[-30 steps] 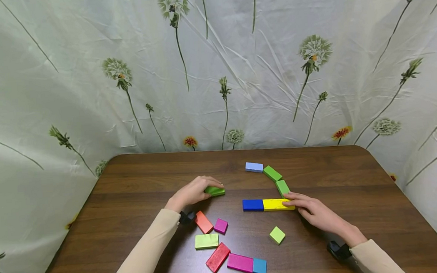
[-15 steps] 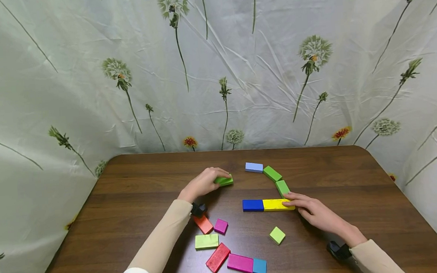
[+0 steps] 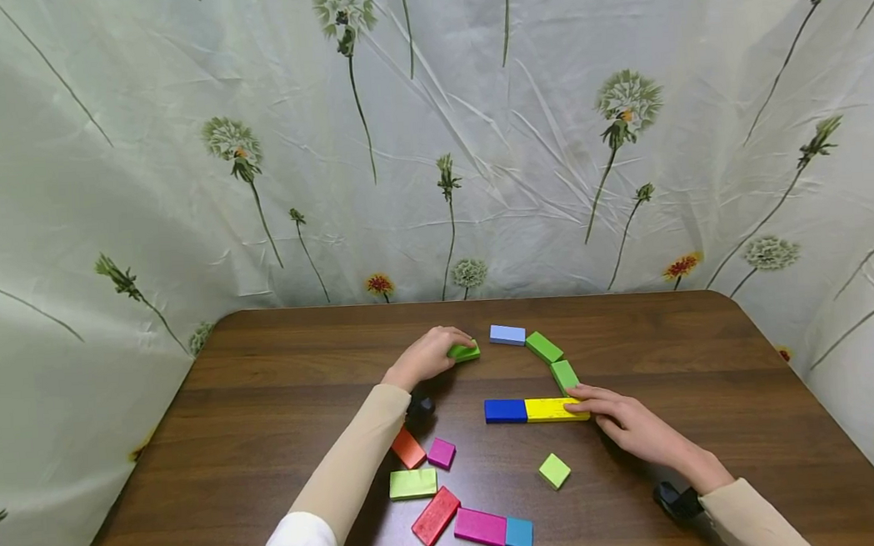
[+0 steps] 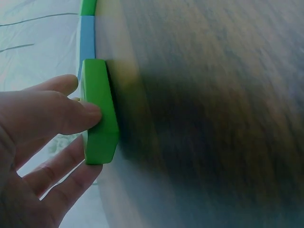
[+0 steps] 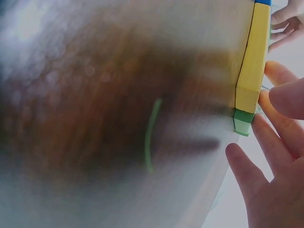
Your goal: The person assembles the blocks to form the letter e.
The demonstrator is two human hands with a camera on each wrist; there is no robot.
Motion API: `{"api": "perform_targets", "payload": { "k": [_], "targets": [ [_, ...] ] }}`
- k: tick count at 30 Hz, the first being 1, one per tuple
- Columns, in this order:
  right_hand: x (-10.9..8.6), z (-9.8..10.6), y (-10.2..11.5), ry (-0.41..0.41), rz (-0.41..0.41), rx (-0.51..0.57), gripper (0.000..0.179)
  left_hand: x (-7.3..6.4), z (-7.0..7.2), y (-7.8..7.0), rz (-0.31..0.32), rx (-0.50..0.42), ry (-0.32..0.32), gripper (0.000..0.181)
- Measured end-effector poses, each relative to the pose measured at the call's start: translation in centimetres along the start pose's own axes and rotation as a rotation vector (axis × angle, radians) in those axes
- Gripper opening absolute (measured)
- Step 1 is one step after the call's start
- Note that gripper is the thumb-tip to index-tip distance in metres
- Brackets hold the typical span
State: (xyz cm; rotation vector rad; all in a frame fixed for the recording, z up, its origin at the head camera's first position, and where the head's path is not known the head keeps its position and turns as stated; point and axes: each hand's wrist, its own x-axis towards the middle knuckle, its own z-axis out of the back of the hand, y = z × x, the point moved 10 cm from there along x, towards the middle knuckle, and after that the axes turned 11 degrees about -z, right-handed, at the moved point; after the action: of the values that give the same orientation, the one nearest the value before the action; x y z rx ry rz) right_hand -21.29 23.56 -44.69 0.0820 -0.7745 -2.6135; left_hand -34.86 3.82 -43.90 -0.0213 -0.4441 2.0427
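Observation:
My left hand (image 3: 429,355) pinches a green block (image 3: 466,353) between thumb and fingers, just left of the light blue block (image 3: 507,335). In the left wrist view the thumb presses this green block's near face. From the light blue block, a curve of two more green blocks (image 3: 544,347) leads down to the yellow block (image 3: 543,409). A dark blue block (image 3: 505,411) adjoins the yellow one end to end. My right hand (image 3: 634,432) rests with extended fingers on the yellow block's right end and beside the lower green block (image 3: 563,374).
Nearer me lie an orange block (image 3: 408,448), a small magenta block (image 3: 441,453), a lime block (image 3: 413,483), a red block (image 3: 435,516), a long magenta block (image 3: 480,526), a teal block (image 3: 519,534) and a lime cube (image 3: 554,470). Floral cloth (image 3: 429,140) hangs behind the table (image 3: 276,350).
My left hand has carried the green block right and away from me, closer to the light blue block. The right hand has stayed in place.

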Motion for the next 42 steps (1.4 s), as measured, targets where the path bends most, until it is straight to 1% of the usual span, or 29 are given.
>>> {"api": "perform_targets", "payload": {
  "k": [3,5,11,19,24,29,31,34,37,42],
  "targets": [
    [0.0,0.0,0.0,0.0,0.002,0.0,0.046,0.5,-0.2,0.1,-0.004,0.009,-0.009,0.041],
    [0.0,0.1,0.1,0.0,0.005,0.002,0.046,0.8,-0.3,0.2,0.004,0.01,-0.014,0.041],
    [0.0,0.0,0.1,0.004,0.001,0.007,0.046,1.5,-0.5,0.5,0.049,-0.007,-0.015,0.043],
    [0.0,0.0,0.1,0.008,-0.002,0.012,0.046,2.0,-0.8,1.1,0.099,0.029,0.005,0.042],
    [0.0,0.0,0.2,0.007,-0.001,0.01,0.046,2.7,-0.9,1.2,0.103,0.053,0.006,0.043],
    [0.0,0.0,0.2,0.005,0.0,0.012,0.045,3.2,-1.4,0.9,0.108,0.035,0.043,0.049],
    [0.0,0.0,0.2,0.005,0.0,0.013,0.045,3.4,-1.6,0.7,0.092,0.031,0.06,0.049],
    [0.0,0.0,0.2,0.005,0.002,0.011,0.045,3.4,-1.9,0.4,0.079,0.022,0.083,0.048],
    [0.0,-0.1,0.1,0.006,0.0,0.008,0.045,3.2,-2.1,0.2,0.083,0.009,0.103,0.046],
    [0.0,-0.1,0.0,0.008,-0.005,0.008,0.045,3.1,-2.2,-0.1,0.086,0.009,0.108,0.044]
  ]
}}
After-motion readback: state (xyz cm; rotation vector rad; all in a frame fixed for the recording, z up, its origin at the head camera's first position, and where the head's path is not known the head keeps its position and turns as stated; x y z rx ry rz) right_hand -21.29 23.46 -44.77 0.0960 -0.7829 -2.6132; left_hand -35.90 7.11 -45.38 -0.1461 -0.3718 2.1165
